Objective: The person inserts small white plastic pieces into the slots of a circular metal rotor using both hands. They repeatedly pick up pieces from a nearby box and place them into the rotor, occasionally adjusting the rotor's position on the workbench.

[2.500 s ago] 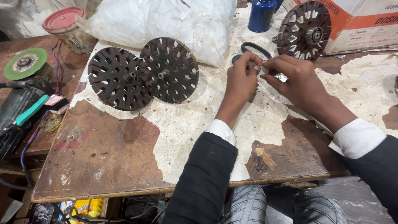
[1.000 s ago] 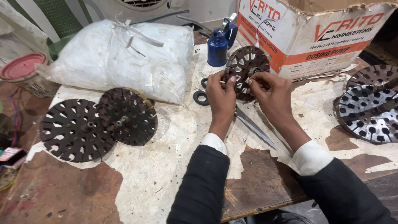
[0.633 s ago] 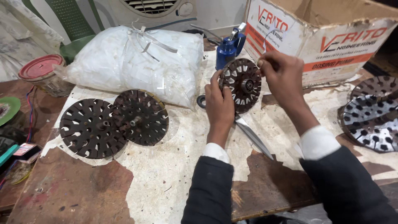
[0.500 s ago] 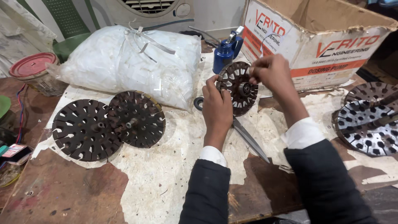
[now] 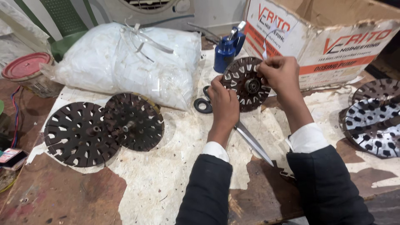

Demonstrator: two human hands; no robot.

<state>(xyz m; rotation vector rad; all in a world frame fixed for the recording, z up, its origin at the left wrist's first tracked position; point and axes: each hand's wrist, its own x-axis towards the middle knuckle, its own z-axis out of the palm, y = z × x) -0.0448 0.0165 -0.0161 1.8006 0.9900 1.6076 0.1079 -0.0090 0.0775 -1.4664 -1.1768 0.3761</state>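
Slotted stator disc stands tilted on edge above the workbench, before a cardboard box; my left hand clasps its lower rim while my right hand pinches a white paper strip at its top edge. Scissors lie beneath.

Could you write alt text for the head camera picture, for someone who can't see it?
Two hands hold a dark slotted metal disc upright on a worn table: the left hand steadies its edge, the right hand pinches a white strip at its rim. Scissors lie below, two similar discs to the left.
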